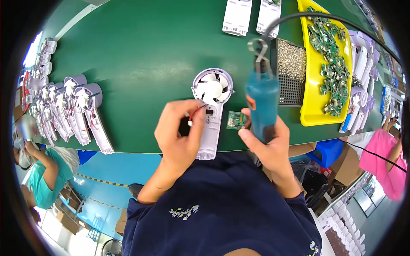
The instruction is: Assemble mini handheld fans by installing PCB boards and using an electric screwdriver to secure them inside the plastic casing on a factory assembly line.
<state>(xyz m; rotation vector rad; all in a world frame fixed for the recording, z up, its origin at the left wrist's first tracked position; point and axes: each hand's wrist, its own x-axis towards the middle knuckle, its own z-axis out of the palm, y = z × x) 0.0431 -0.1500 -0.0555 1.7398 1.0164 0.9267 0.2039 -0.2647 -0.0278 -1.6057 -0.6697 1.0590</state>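
Right in front of me lies a white handheld fan housing [208, 143], its round fan head [211, 88] pointing away from me. My left hand [177, 132] is closed at the neck of the housing, pinching thin red and black wires [195, 112]. From these hangs a small white connector [190, 123]. To the right of the housing, my right hand [273, 151] grips a small green circuit board [236, 120] by its right edge, between thumb and finger. A teal electric screwdriver [262, 96] hangs over that hand and hides part of it.
A black tray of small metal screws [291, 59] and a yellow tray [315, 117] heaped with circuit boards stand at right. Two white housings [237, 17] lie at the far edge. Several fan housings [81, 113] stand in rows at left, more at far right. Co-workers sit both sides.
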